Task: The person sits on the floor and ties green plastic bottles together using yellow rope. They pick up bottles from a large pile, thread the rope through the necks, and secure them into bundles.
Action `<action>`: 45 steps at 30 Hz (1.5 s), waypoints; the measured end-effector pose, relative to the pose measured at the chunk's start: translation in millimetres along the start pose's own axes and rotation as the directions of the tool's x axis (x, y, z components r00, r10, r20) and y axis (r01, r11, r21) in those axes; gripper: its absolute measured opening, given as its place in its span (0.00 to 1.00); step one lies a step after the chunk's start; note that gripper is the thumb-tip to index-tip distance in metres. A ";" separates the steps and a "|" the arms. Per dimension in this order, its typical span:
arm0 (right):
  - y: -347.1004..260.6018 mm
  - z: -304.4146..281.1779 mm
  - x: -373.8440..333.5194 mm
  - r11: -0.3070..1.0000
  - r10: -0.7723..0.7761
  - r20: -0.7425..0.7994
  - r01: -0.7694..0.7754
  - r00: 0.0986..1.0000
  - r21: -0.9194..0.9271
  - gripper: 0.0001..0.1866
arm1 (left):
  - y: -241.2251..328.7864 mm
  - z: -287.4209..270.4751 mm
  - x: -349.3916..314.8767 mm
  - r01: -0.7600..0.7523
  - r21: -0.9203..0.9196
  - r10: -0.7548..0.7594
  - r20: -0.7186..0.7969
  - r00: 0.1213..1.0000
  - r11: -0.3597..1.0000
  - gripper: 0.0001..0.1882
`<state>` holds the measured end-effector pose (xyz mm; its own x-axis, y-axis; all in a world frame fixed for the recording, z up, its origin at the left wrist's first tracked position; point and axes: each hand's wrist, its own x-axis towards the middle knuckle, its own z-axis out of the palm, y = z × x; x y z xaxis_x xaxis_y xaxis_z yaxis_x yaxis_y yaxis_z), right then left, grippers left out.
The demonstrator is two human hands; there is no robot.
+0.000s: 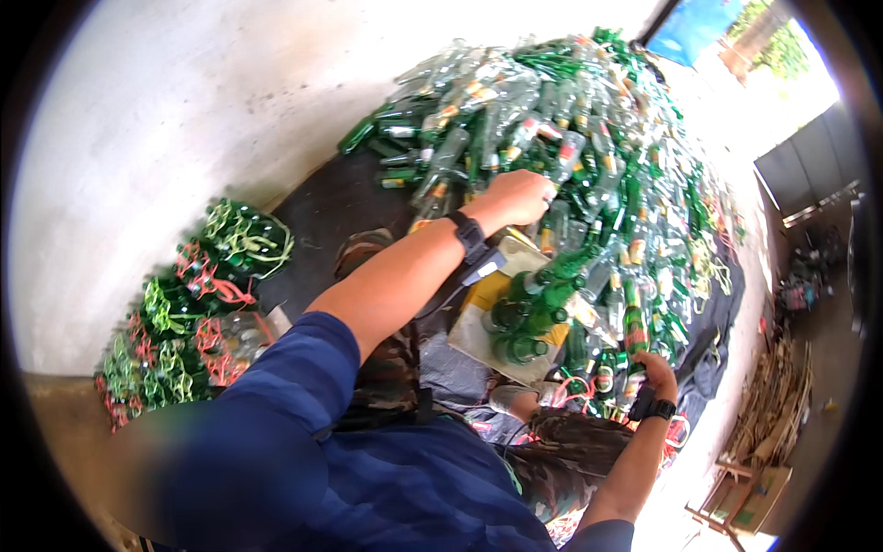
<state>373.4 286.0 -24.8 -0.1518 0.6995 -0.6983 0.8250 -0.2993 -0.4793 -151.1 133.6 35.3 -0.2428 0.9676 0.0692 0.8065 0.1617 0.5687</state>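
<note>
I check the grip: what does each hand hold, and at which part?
The right hand holds a green bottle near its base. The left hand reaches into the bottle pile; any hold there cannot be told.

left grip (520, 196) outstretched, right grip (655, 370) clenched

daylight, bright | blown-out glare upper right | fisheye bending, dark rim | blurred near sleeve

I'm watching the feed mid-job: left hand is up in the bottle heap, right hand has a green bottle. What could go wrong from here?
1. The left hand reaches into the loose bottle pile; pulling one out could probably set neighbours sliding or breaking, with a cut risk to bare fingers.
2. The green bottles lie loose on the flat cardboard piece and may roll off.
3. The right hand holds a green bottle close against others; a knock could chip glass.
</note>
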 end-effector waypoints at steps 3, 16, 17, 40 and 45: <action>-53.3 -6.1 -50.4 0.927 -0.215 -0.064 0.225 0.974 0.301 0.13 | 0.5 2.4 1.2 -0.102 -0.151 0.080 -0.141 0.987 0.983 0.10; -173.7 86.1 -139.7 0.614 -0.757 -0.545 0.676 0.360 -0.408 0.35 | 32.1 -17.1 -2.8 -0.207 -0.637 0.116 -0.183 0.976 0.743 0.20; -177.7 91.1 -140.3 0.633 -0.745 -0.554 0.657 0.372 -0.409 0.35 | 33.1 -18.8 -4.4 -0.179 -0.756 0.115 -0.136 0.984 0.630 0.21; -207.2 102.7 -125.6 0.468 -0.792 -0.609 0.606 -0.035 -0.643 0.45 | 32.1 -30.7 -4.8 0.013 -0.991 -0.053 0.006 0.999 0.135 0.15; -195.7 88.3 -118.8 0.570 -0.679 -0.733 0.657 0.038 -0.494 0.47 | 17.9 -43.5 -1.8 -0.056 -0.995 -0.161 -0.068 0.985 0.077 0.15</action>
<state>181.9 204.2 105.0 -0.1668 0.7053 0.6890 0.6388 0.6096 -0.4694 -159.7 126.4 81.0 -0.4057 0.9134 0.0322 -0.4605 -0.2347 0.8560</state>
